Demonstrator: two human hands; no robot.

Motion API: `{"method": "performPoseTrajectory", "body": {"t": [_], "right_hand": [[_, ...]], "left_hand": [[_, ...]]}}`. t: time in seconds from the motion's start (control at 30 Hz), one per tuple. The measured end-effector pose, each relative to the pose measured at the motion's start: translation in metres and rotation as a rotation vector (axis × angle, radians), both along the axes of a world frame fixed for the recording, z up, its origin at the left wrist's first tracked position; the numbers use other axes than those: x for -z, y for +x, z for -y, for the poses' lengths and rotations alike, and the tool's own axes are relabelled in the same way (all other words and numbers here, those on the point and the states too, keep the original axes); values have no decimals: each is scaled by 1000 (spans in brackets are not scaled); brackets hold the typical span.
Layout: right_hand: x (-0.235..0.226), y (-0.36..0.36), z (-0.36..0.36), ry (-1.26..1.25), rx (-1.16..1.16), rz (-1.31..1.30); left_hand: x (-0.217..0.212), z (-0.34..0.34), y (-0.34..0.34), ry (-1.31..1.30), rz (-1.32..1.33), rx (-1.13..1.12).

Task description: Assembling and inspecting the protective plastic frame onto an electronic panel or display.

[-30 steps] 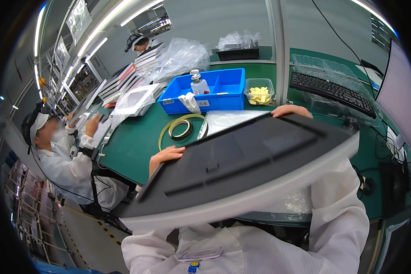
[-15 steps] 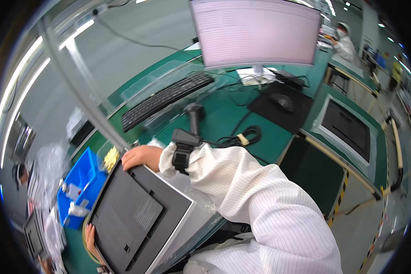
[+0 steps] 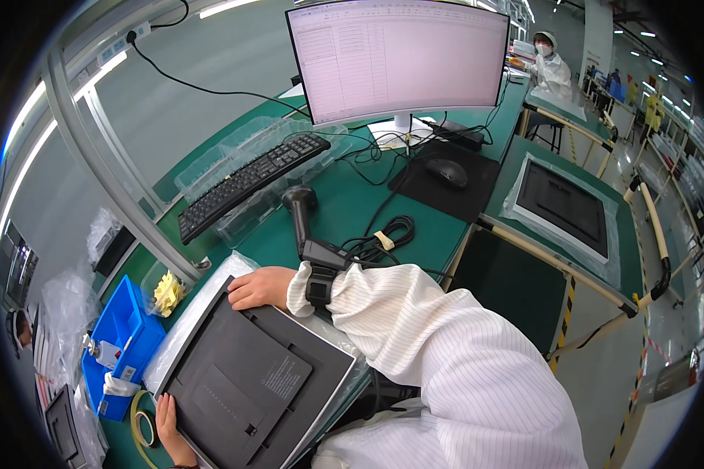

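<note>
A flat, dark grey rectangular panel with a white rim (image 3: 250,391), like the back of a display, lies in front of me over clear plastic wrap (image 3: 188,328). A raised section with a small printed label covers its middle. My right hand (image 3: 260,288) holds the far edge, fingers bent over it and a black device strapped at the wrist. At the left edge my left hand (image 3: 172,434) grips the same panel, its thumb side and fingertips showing on the rim. The underside of the panel is hidden.
Left of the panel stand a blue bin (image 3: 125,336) with small bottles and a tape roll (image 3: 143,430). Beyond are a handheld scanner (image 3: 299,215), keyboard (image 3: 250,184), coiled cable (image 3: 391,234), mouse (image 3: 447,173) and monitor (image 3: 399,66). Another panel (image 3: 563,203) lies on a side table; co-workers sit farther off.
The whole view has shifted. The panel, held by both hands, has come away from the bin side, so more plastic wrap and the tape roll show at its left.
</note>
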State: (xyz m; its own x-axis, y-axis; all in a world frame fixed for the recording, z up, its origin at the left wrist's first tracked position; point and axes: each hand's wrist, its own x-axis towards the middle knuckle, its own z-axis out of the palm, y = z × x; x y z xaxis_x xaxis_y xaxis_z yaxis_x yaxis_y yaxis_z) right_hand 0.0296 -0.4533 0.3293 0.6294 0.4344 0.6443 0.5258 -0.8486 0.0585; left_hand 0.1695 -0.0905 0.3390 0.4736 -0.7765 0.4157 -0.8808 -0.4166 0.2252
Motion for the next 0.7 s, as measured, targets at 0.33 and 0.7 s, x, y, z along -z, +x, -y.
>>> {"method": "performPoseTrajectory", "body": {"t": [0.33, 0.7], "right_hand": [[5, 1, 1, -40, 42, -42], [6, 1, 0, -42, 57, -40]], "left_hand": [[0, 0, 1, 23, 0, -8], [-4, 0, -5, 59, 12, -38]]}}
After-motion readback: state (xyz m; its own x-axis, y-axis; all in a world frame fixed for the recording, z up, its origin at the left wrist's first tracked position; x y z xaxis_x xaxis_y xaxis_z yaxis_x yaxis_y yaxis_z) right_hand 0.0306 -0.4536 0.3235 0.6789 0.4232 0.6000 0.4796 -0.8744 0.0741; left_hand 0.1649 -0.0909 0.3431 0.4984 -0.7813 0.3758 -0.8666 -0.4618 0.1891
